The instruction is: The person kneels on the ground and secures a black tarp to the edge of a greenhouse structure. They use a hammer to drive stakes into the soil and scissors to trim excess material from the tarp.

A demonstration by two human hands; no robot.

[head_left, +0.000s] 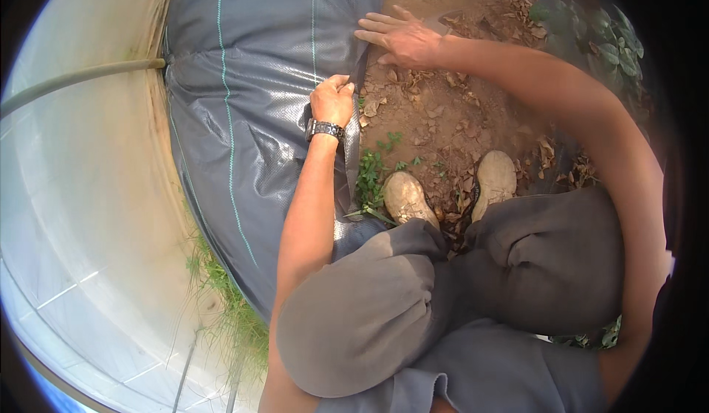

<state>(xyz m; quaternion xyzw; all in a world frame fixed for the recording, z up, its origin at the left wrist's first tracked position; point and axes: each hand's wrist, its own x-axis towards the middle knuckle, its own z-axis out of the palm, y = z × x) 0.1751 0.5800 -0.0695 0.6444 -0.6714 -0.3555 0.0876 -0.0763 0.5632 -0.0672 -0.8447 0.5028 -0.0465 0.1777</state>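
A dark woven ground cover sheet (258, 147) with green stitched lines runs along my left side, wrinkled and shiny in places. My left hand (332, 101), with a dark watch (325, 128) on its wrist, is closed on the sheet near its right edge. Farther ahead, my right hand (408, 42) reaches in from the right, low over the bare soil. Its fingers are stretched out toward the sheet's edge, and nothing is seen in them. Whether its fingertips touch the sheet, I cannot tell.
Brown soil (421, 114) with dry leaves lies beside the sheet. Small green weeds (371, 173) grow by my shoes (408, 197). A pale plastic wall (88, 154) with a curved pipe (81, 84) stands at left, with grass (240, 324) along its foot. Leafy plants (617, 47) are at far right.
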